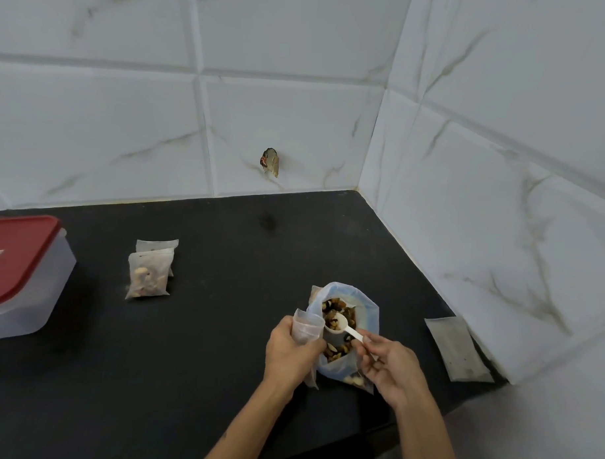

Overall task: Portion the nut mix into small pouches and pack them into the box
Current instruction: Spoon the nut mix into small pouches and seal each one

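Note:
A big clear bag of nut mix [365,317] stands open on the black counter. My left hand [290,352] grips a small translucent pouch [306,327] upright, its mouth open beside the big bag. My right hand [387,364] pinches the handle of a white plastic spoon [342,325]. The spoon's bowl holds some mix and hovers over the big bag, right at the pouch's mouth. Two filled pouches [150,273] lie at the left. The plastic box [48,285] with its red lid on stands at the far left.
A flat stack of empty pouches [456,348] lies at the right, against the tiled wall. The black counter [205,329] ends at a tiled corner behind and to the right. A small dark object [271,162] sticks to the back wall.

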The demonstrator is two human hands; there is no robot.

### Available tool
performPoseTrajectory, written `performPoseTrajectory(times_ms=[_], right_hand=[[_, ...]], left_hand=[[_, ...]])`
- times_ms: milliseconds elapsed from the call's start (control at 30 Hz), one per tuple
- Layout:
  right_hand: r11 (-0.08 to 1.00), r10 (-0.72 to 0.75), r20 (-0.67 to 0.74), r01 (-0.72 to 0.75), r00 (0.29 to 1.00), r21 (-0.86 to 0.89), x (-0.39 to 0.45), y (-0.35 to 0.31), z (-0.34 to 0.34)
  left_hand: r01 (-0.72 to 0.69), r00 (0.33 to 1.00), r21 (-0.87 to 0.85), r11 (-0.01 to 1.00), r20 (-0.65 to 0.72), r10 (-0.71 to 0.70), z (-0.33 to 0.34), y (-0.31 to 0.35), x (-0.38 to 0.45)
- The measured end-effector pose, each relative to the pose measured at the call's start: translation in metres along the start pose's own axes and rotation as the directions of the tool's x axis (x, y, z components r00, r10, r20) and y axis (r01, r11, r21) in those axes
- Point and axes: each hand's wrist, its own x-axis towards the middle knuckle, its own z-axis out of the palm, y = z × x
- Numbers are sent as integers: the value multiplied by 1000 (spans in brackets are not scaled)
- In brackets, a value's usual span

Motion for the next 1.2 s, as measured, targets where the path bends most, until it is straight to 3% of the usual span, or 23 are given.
performPoseTrajectory(times_ms=[100,233,400,467,533,600,667,800,867,900,1000,1033,1167,1200], right_hand=[[995,-85,-36,83,996,-48,-6,-4,1],[978,-202,-25,200,979,-52,-20,-15,1],[896,-395,61,399,917,-193,-54,-33,14],[778,-508,116,512,854,-365,-66,-33,22],[524,-619,196,586,761,-618,-71,-27,28],[239,-660,297,568,690,-788,-70,-23,34],[103,-635,344,517,692,-850,-72,-22,39],[26,-725,431,647,537,-762,-86,-21,39],[-4,-737,446,655,509,-755,-89,-21,37],[4,-725,447,653,524,-758,-86,-20,38],[109,-607,364,527,707,-843,-79,-21,43],[109,-596,327,477,734,-872,-78,-21,44],[99,-724,313,542,615,-835,-81,-18,44],[96,-718,320,543,619,-834,-81,-18,44]], left_hand=[[-121,986,180,976,-93,139,0,4,-3],[-234,953,265,935,-130,275,1,18,-7],[-268,948,261,927,-101,302,4,32,-5],[-274,949,256,927,-82,303,4,35,-5],[-282,950,242,928,-65,306,5,36,-4],[-284,952,219,933,-54,303,5,36,-2],[-290,952,194,937,-46,304,5,36,-1],[-324,943,129,937,-34,330,5,35,0],[-354,933,105,929,-29,359,4,34,0],[-366,928,96,926,-27,370,3,33,0],[-376,925,65,924,-21,378,4,31,0],[-378,925,56,924,-22,379,4,31,0],[-390,920,36,920,-25,391,4,29,0],[-393,919,35,919,-22,394,4,29,0]])
